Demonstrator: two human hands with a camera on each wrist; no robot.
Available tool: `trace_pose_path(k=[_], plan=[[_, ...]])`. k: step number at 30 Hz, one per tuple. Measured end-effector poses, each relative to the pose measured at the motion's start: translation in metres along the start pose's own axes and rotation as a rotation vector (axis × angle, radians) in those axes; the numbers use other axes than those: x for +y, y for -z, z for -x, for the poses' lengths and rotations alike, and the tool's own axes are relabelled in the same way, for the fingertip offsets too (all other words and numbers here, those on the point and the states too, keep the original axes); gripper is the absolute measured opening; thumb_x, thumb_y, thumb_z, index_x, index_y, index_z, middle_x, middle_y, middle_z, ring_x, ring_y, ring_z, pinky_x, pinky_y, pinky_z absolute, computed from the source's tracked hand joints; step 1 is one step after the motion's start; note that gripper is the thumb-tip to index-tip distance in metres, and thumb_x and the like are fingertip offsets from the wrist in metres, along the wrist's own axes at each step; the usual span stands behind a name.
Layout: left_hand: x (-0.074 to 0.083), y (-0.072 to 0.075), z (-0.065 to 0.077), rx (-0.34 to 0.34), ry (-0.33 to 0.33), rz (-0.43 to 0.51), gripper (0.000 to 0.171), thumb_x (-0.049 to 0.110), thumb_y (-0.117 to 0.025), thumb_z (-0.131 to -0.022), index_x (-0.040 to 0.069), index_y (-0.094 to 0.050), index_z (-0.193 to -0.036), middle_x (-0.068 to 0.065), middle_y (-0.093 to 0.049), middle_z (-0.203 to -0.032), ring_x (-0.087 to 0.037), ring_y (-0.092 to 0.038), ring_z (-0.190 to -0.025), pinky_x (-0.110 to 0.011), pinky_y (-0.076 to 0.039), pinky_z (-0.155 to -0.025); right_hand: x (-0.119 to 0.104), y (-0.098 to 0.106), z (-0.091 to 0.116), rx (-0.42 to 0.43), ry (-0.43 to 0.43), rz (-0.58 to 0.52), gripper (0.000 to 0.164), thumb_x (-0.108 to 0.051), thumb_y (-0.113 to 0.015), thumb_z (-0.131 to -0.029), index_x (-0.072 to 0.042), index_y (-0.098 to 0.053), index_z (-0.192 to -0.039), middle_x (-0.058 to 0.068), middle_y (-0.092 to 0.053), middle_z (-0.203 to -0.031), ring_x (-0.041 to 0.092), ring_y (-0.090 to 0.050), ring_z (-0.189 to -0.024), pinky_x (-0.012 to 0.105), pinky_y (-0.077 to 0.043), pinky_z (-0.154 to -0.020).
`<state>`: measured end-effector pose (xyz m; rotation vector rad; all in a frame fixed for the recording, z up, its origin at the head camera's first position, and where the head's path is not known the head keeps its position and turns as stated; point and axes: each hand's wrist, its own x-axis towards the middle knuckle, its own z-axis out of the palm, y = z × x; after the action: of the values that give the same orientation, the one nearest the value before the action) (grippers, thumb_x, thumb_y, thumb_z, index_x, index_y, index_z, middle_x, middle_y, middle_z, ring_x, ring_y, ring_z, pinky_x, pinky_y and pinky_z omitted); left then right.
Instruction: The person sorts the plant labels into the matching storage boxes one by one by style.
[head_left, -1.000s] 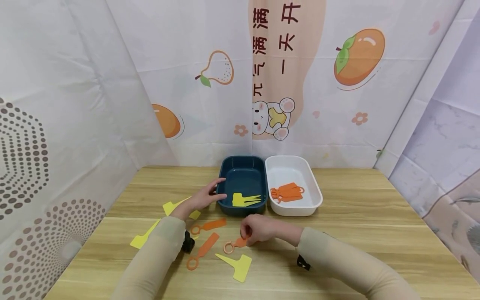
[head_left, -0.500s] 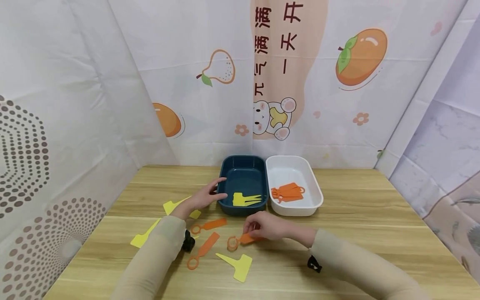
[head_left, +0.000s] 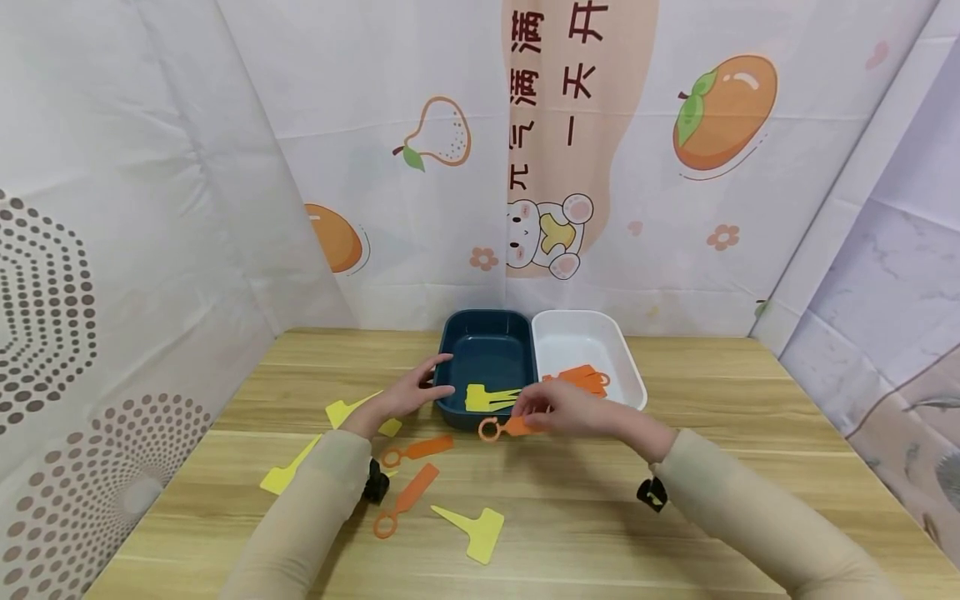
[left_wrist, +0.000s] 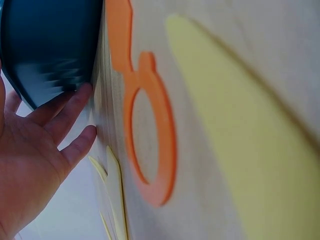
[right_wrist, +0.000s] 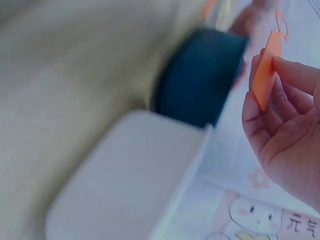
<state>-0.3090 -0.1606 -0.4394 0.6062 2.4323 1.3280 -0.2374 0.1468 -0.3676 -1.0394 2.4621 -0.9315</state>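
Observation:
My right hand (head_left: 566,408) pinches an orange ring-ended tag (right_wrist: 268,70) between thumb and fingers, held in the air in front of the two bins. My left hand (head_left: 405,395) rests against the left wall of the dark blue bin (head_left: 487,323), its fingers extended and touching the side. Yellow T-shaped tags (head_left: 480,397) lie inside that blue bin. In the white bin (head_left: 628,367) are several orange tags (head_left: 585,377), partly hidden behind my right hand. Two more orange tags lie on the table, one by my left wrist (head_left: 429,447) and another nearer the front (head_left: 414,492).
A yellow T-shaped tag (head_left: 483,533) lies at the front middle of the wooden table (head_left: 675,533). Further yellow tags (head_left: 281,478) lie at the left, some partly covered by the left arm. A printed curtain (head_left: 420,250) hangs right behind the bins.
My right hand has lifted the orange tag off the table and carried it up and to the right, toward the white bin. The left hand has stayed at the blue bin.

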Motion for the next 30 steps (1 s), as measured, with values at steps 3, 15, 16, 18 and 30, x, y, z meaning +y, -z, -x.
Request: trace_pose_path(k=[3,15,16,18,30], plan=[[-0.001,0.0,0.0,0.002,0.008,-0.006,0.067,0.028,-0.058,-0.099,0.016,-0.023,-0.155,-0.019,-0.017,-0.158,-0.045,-0.02,-0.141,-0.058,-0.024,-0.11,0.0,0.018,0.0,0.034,0.004,0.022,0.013,-0.004,-0.061,-0.095,-0.014,-0.069,-0.1,-0.006,-0.063,-0.09,0.014,-0.055,-0.078,0.029,-0.051,-0.07],[0.0,0.0,-0.001,0.003,0.01,-0.016,0.067,0.03,-0.058,-0.099,0.016,-0.023,-0.155,-0.02,-0.017,-0.158,-0.045,-0.022,-0.14,-0.058,-0.024,-0.11,0.03,0.075,-0.004,0.145,-0.022,0.13,0.013,0.004,-0.061,-0.091,-0.005,-0.068,-0.096,-0.001,-0.064,-0.087,0.017,-0.057,-0.079,0.032,-0.05,-0.075],[-0.001,0.0,0.0,0.005,0.014,-0.021,0.067,0.031,-0.058,-0.099,0.017,-0.023,-0.155,-0.02,-0.018,-0.158,-0.045,-0.022,-0.14,-0.058,-0.025,-0.109,0.033,0.077,-0.004,0.155,-0.034,0.131,0.012,0.003,-0.061,-0.091,-0.004,-0.068,-0.096,0.0,-0.065,-0.087,0.018,-0.057,-0.078,0.033,-0.05,-0.074],[-0.001,0.0,0.0,0.004,0.018,-0.026,0.067,0.031,-0.058,-0.099,0.016,-0.023,-0.155,-0.02,-0.018,-0.158,-0.045,-0.022,-0.14,-0.057,-0.025,-0.109,0.04,0.082,-0.005,0.173,-0.066,0.129,0.01,0.003,-0.06,-0.091,-0.003,-0.067,-0.096,0.002,-0.065,-0.088,0.019,-0.057,-0.077,0.032,-0.05,-0.072],[0.001,0.0,-0.001,0.013,0.022,-0.018,0.066,0.028,-0.058,-0.099,0.017,-0.025,-0.155,-0.018,-0.018,-0.158,-0.044,-0.023,-0.14,-0.056,-0.024,-0.11,0.091,0.082,-0.013,0.275,-0.218,0.145,0.008,0.008,-0.058,-0.089,0.005,-0.065,-0.092,0.012,-0.062,-0.087,0.027,-0.055,-0.082,0.036,-0.049,-0.073]])
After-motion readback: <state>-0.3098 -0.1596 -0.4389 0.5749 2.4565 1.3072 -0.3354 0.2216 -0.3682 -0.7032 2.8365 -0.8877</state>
